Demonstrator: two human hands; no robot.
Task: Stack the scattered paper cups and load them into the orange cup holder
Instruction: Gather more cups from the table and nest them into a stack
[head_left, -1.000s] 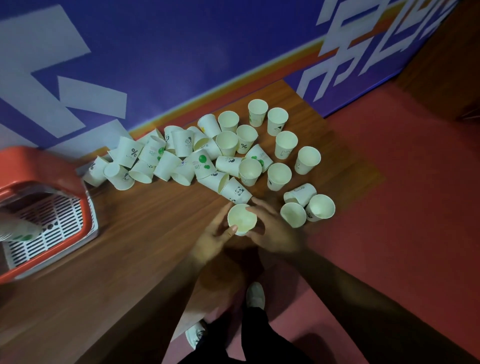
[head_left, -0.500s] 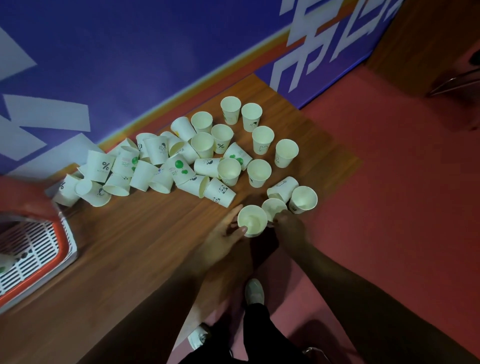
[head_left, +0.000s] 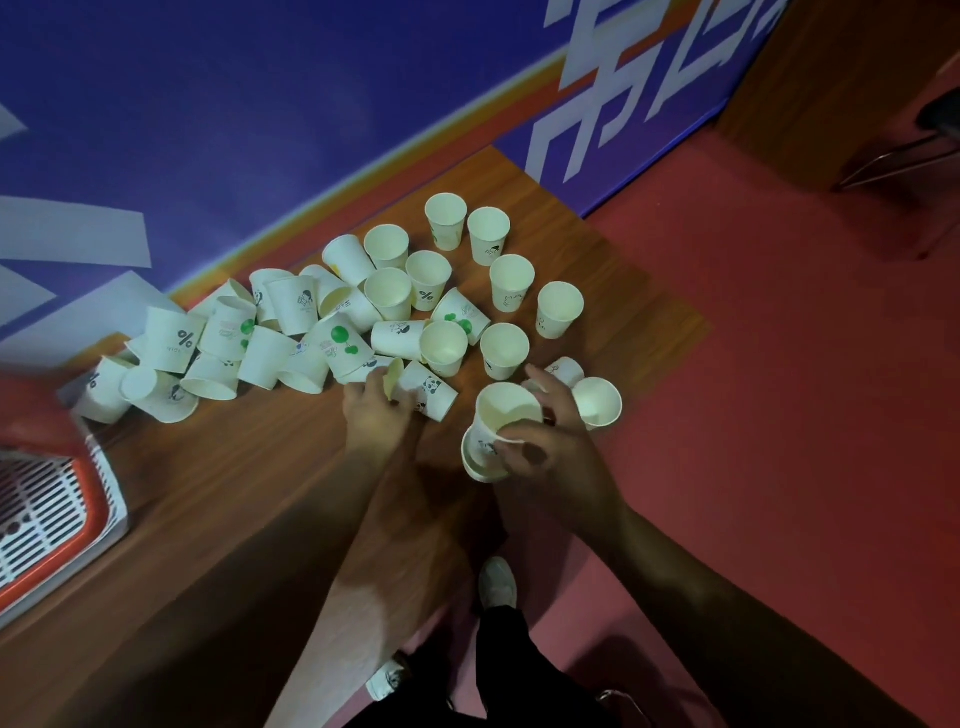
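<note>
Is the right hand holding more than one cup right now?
Yes, the right hand grips a short nested stack of cups, with a second rim showing below the top cup.

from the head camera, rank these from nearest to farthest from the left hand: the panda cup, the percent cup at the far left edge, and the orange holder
From the left hand:
1. Panda cup, touching it, on its right.
2. Percent cup, far left of the pile.
3. Orange holder, left edge, slightly farther.
</note>
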